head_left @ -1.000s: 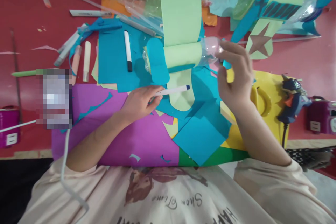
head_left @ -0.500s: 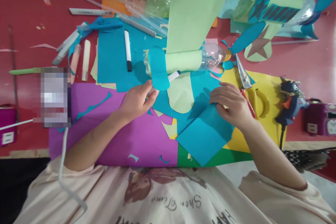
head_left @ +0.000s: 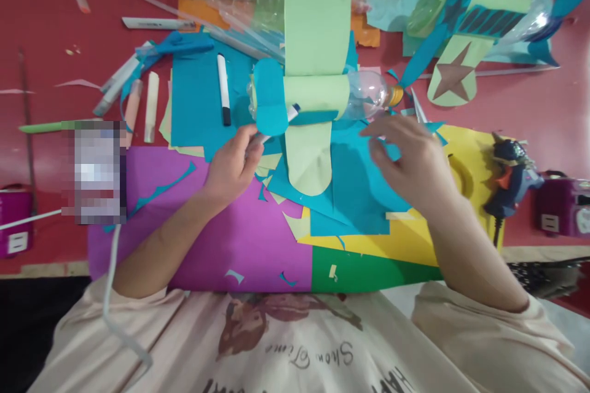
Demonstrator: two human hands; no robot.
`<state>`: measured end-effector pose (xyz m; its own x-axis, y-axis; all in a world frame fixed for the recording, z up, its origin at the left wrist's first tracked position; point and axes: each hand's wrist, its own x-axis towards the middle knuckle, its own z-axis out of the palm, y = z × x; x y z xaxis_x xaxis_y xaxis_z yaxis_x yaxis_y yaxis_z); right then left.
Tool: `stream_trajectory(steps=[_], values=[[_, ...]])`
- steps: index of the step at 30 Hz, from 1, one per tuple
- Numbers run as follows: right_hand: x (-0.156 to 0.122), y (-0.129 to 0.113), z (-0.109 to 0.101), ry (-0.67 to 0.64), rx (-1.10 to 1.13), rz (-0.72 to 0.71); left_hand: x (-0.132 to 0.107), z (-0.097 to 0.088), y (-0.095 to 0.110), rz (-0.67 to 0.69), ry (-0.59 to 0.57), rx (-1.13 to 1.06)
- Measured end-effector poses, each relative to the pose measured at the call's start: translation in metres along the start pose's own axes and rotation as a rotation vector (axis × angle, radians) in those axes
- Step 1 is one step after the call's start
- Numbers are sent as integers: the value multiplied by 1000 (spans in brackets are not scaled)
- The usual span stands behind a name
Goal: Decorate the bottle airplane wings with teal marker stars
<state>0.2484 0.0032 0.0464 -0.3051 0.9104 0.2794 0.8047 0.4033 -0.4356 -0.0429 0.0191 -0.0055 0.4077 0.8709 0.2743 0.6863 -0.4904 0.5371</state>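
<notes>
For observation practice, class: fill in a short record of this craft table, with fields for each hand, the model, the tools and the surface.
left hand: fingers closed on a white marker, its tip beside the blue tail piece
right hand: blurred, above blue paper; grip unclear
model: clear bottle wrapped in green paper wings
tools: glue gun beyond the right hand; black-tipped marker lying on blue paper
surface: purple sheet, yellow sheet, green sheet
</notes>
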Motion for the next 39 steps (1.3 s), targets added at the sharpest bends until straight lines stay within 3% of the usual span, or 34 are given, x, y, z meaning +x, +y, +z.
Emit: stream_trajectory(steps=[3, 6, 10, 18, 25, 28, 30, 33, 36, 39], values=[[-3, -26, 24, -168, 445, 73, -1, 0, 5, 93, -73, -2], [-6, -40, 46, -338, 893, 214, -3, 4, 16, 285, -222, 40], [-11, -41, 62, -321, 1218, 266, -5, 13, 32, 407, -262, 169], [-10, -34, 67, -380, 1402, 454, -9, 18, 38, 390, -279, 241], [-10, -33, 65, -313, 1470, 569, -6, 8, 29, 434, -61, 251], [-8, -29, 63, -179, 1515, 605, -2, -10, 7, 278, 91, 223], [-7, -26, 61, -71, 1498, 614, 2, -20, -13, 63, 166, 297], [-5, -22, 61, 25, 1459, 642, 12, -28, -37, -130, 155, 404], [-2, -20, 61, 36, 1417, 656, 19, -32, -43, -208, 136, 442], [-2, -19, 62, 8, 1362, 659, 12, -38, -35, -91, 201, 357]])
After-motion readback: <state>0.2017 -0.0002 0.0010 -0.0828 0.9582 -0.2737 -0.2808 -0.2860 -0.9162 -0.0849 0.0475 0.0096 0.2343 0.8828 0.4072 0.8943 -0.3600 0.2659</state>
